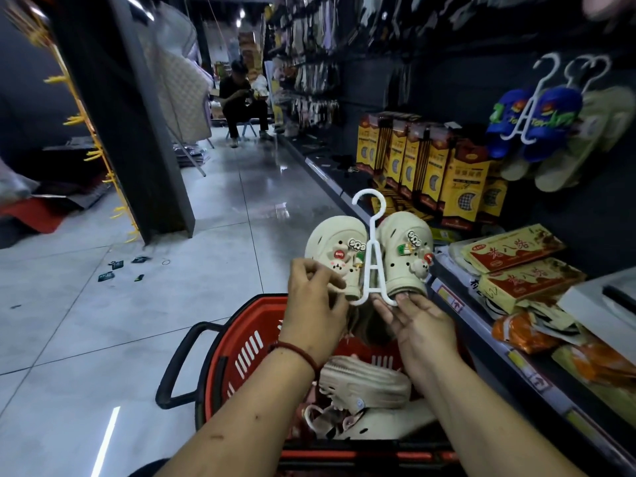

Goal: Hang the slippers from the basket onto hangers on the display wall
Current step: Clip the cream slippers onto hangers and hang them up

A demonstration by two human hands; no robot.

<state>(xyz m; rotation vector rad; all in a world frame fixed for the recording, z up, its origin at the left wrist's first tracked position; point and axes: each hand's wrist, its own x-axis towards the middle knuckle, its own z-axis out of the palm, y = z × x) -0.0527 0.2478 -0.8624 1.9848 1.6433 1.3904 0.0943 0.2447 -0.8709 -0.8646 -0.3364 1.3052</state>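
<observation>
Our red basket (247, 352) holds a heap of loose slippers (364, 383), cream and pink. It stands on the grey tiled floor (103, 304). Right of the basket runs a shelf (457, 304) of boxes and packets, and above that the dark display wall (447, 80) carries blue slippers (550, 122). Just above the basket's far rim, 2 cream slippers (402, 256) hang on 1 white hanger (373, 263). Our left hand (313, 304) grips the left slipper; our right hand (420, 325) pinches the hanger's lower end.
</observation>
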